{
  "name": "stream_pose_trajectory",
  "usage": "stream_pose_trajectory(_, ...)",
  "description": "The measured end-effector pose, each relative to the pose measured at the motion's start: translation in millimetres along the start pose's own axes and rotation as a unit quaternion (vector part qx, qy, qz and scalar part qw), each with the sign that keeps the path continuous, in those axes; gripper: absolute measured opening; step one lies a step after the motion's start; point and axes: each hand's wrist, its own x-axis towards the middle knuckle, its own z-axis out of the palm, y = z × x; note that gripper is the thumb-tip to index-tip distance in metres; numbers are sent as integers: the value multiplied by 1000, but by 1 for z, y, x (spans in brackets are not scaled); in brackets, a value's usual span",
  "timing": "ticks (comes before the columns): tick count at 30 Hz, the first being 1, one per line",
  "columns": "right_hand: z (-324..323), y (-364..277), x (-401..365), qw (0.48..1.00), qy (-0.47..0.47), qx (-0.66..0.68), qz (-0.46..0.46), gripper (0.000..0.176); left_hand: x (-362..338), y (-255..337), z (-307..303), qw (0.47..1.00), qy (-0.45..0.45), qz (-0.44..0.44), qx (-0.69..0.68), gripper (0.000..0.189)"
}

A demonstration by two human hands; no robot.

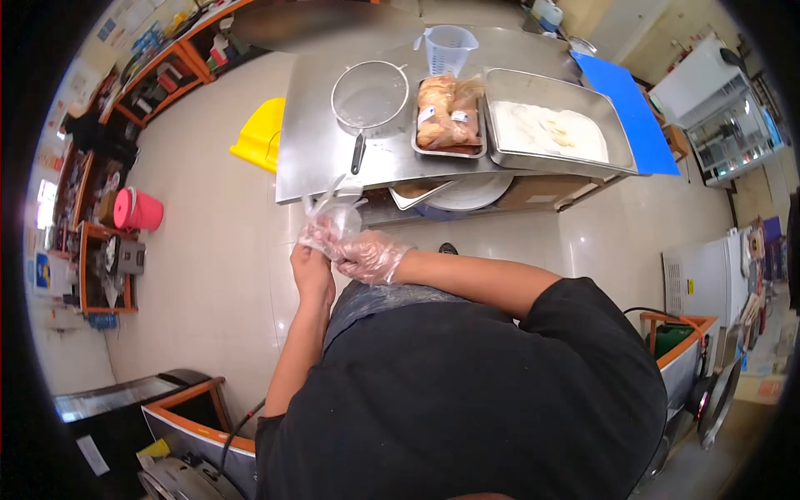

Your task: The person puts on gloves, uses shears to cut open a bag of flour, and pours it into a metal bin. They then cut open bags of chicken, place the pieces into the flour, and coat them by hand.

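In front of my waist, my left hand [312, 265] is partly inside a clear plastic glove [340, 207]. Its fingers show faintly through the film and look stretched out, though folds blur them. The loose glove fingers flop upward toward the table edge. My right hand [368, 257] wears a clear plastic glove too, and its closed fingers pinch the left glove near the cuff. Just beyond the hands, on the steel table [312, 154], lies a round mesh strainer [370, 94] with its black handle pointing toward me.
A tray holds bagged raw chicken [447, 112]. To its right, a deep steel pan [617, 137] contains white flour [533, 129]. Behind stand a clear measuring jug [447, 52] and a blue board [625, 108]. A yellow plastic object [262, 137] is left of the table, and a pink bucket [140, 210] is farther left.
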Motion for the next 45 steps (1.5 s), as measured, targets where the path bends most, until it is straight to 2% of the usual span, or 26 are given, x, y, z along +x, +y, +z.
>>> stream_pose_trajectory(1, 5, 7, 4, 999, -26, 32, 25, 7, 2, 1, 2, 999, 5, -14, -36, 31)
stream_pose_trajectory(3, 6, 6, 9, 1000, -15, 4, -26, 8, -1, 2, 5, 993, 20, -44, -109, 41)
stream_pose_trajectory(4, 5, 7, 10, 999, -10, -8, -51, 8, -3, 6, 5, 990, -17, -57, -128, 55)
stream_pose_trajectory(7, -11, -11, 10, 999, -42, 3, 10, 9, -12, 32, 26, 936, -154, -66, -309, 56)
stream_pose_trajectory(10, -23, -17, 9, 998, -52, -36, 30, 11, -3, 33, 26, 916, -148, -111, -355, 62)
stream_pose_trajectory(13, -29, -19, 4, 999, -40, 1, 6, 11, 16, 26, 38, 976, -162, 15, -141, 69)
stream_pose_trajectory(16, -43, -24, -4, 998, -46, 5, 44, 10, 25, 13, 47, 983, -132, -54, -117, 70)
stream_pose_trajectory(19, -62, -18, -20, 998, -12, 39, 55, 12, 13, 19, 82, 968, -211, -39, -129, 72)
stream_pose_trajectory(23, -98, 1, -56, 997, 27, 26, 72, 9, 22, -6, 125, 970, -217, -5, -109, 76)
stream_pose_trajectory(25, -125, 3, -77, 994, 44, 44, 86, 11, 21, -15, 154, 959, -264, -18, -98, 80)
stream_pose_trajectory(29, -179, 23, -139, 988, 91, 19, 126, 13, -8, -33, 240, 936, -349, 20, 41, 79)
stream_pose_trajectory(32, -221, 37, -190, 960, 160, 183, 140, 11, -40, -32, 314, 939, -332, -52, -68, 79)
stream_pose_trajectory(33, -235, 37, -206, 941, 180, 245, 147, 11, -44, -33, 335, 929, -331, -105, -127, 80)
stream_pose_trajectory(35, -263, 43, -234, 958, 194, 158, 139, 10, -54, -43, 375, 928, -353, -81, -89, 82)
stream_pose_trajectory(37, -291, 37, -256, 970, 206, 64, 115, 10, -68, -56, 416, 909, -396, 81, 99, 82)
stream_pose_trajectory(39, -307, 37, -271, 967, 221, 36, 123, 9, -69, -61, 445, 920, -381, 3, 88, 85)
stream_pose_trajectory(41, -315, 47, -281, 967, 227, 31, 110, 9, -66, -66, 463, 918, -381, -12, 108, 87)
stream_pose_trajectory(42, -318, 51, -283, 968, 229, 44, 99, 8, -54, -65, 464, 912, -384, -131, 53, 84)
stream_pose_trajectory(45, -322, 62, -287, 967, 231, 81, 72, 7, -46, -73, 479, 899, -368, -235, 41, 86)
